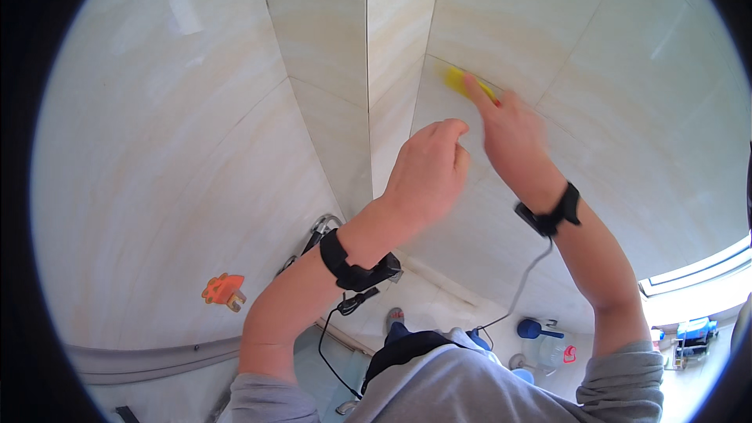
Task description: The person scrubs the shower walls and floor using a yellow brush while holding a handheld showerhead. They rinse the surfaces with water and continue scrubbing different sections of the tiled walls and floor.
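My right hand (512,129) grips a small yellow cleaning tool (461,82), with the index finger laid along it. The tool is blurred, shows a bit of red near the fingers, and is at the tiled wall (505,17) beside a grout line. Lower and to the left, my left hand (432,167) is curled with its fingers folded in. Nothing shows sticking out of it, though its palm is hidden. Both wrists wear black straps with small devices, and cables run from them towards my waist.
A boxed-out tiled corner (367,70) juts from the walls. Left are a chrome fixture (326,224), partly behind my forearm, and an orange wall hook (223,291). Low on the right are a blue dipper (530,329), a clear plastic jug (551,355), a window (699,267) and a wire rack (681,352).
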`<state>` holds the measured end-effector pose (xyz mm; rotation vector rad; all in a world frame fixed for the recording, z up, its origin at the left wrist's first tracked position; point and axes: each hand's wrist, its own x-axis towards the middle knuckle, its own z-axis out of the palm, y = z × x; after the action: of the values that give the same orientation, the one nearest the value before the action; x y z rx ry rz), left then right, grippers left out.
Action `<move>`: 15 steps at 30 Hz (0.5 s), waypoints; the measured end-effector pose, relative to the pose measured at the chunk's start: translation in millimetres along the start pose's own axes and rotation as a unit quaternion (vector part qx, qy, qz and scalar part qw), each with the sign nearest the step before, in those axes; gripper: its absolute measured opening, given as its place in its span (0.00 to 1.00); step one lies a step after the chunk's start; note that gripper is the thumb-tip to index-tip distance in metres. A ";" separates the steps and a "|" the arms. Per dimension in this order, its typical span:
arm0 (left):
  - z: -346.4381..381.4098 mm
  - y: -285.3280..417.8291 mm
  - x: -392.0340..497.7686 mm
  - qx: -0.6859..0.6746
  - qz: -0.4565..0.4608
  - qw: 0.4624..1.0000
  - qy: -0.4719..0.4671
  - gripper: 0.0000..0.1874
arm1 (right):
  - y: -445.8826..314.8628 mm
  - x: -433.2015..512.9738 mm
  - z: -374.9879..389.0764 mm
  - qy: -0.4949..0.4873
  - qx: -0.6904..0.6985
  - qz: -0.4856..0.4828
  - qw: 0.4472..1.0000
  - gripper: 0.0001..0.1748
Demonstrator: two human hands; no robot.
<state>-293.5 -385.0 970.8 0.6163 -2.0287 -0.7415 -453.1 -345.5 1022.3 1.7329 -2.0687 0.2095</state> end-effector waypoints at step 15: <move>69.1 14.6 28.4 -0.160 -0.026 0.987 0.003 0.39 | 17.0 -28.6 14.5 -0.054 -0.008 0.100 0.993 0.38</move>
<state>-368.8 -374.9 965.9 0.4845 -1.8404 -1.0693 -469.2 -321.8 1000.1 1.5579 -2.3175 0.1612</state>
